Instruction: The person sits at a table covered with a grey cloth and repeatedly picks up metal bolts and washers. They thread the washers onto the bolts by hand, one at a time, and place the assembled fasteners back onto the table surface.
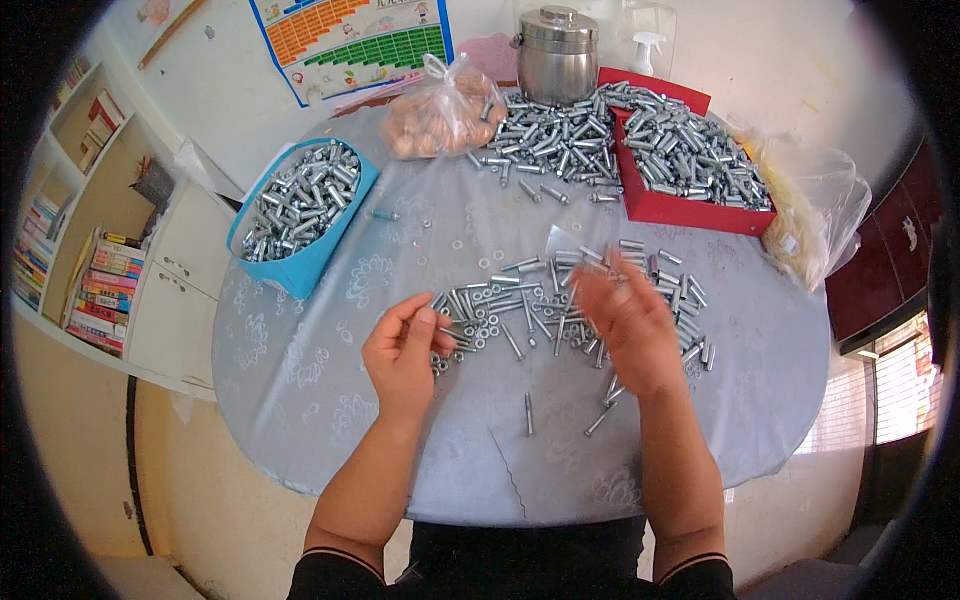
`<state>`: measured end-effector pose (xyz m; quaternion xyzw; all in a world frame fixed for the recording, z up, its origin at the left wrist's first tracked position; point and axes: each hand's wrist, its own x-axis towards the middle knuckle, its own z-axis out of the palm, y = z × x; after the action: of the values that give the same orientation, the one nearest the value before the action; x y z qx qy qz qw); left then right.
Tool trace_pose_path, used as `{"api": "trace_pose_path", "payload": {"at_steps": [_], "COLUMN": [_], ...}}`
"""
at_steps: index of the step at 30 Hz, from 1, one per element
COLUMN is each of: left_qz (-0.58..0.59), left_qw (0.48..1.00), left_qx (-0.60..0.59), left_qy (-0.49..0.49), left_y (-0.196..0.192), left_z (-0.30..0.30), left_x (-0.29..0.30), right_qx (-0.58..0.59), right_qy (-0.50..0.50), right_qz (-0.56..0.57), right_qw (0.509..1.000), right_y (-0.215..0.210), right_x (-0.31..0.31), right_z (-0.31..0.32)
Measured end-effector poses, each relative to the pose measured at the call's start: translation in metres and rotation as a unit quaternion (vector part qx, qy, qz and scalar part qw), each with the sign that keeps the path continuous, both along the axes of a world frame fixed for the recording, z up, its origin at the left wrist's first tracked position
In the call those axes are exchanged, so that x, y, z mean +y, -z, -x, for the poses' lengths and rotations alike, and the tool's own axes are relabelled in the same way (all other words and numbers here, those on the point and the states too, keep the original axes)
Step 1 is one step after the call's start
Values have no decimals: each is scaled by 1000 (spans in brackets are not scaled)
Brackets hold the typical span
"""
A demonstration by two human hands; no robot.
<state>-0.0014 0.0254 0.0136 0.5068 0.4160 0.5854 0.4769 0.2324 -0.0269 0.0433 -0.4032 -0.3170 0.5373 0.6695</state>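
Note:
My left hand [402, 350] is closed in a pinch at the left end of a loose spread of metal parts. A slim silver bolt [453, 334] seems to stick out from its thumb and fingertips. Over the right part of the spread, my right hand [632, 325] is smeared by motion, and its fingers cannot be made out clearly. Between the hands lie several silver bolts [512, 343] along with small washers and nuts [486, 296]. One single bolt [529, 414] lies apart, nearer to me.
A blue box [300, 268] full of metal sleeves stands at the left. At the back right, a red box [690, 212] is heaped with similar parts, beside a loose pile [560, 140]. Behind are a steel pot [558, 65], a tied plastic bag [440, 115] and another bag [808, 215].

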Motion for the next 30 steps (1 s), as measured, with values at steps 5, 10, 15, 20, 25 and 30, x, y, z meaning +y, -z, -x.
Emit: {"api": "trace_pose_path", "payload": {"at_steps": [5, 10, 15, 20, 25, 30], "left_qz": [-11, 0, -167, -261, -300, -316], "left_qw": [999, 995, 929, 845, 785, 773], "left_qx": [29, 102, 311, 435, 505, 512], "left_qy": [-35, 21, 109, 168, 197, 204], "left_y": [3, 4, 2, 7, 10, 10], "left_z": [2, 5, 0, -14, -25, -23], "left_x": [4, 1, -3, -8, -9, -7], "right_qx": [2, -38, -83, -96, -94, -119], "right_qy": [126, 132, 148, 146, 161, 160], "right_qz": [-55, 5, 20, 38, 36, 33], "right_qw": [991, 990, 985, 984, 982, 979], "right_y": [21, 34, 36, 30, 30, 31], "right_x": [9, 2, 0, -1, -1, -1], "right_z": [-8, -21, -22, -22, -23, -24]}}
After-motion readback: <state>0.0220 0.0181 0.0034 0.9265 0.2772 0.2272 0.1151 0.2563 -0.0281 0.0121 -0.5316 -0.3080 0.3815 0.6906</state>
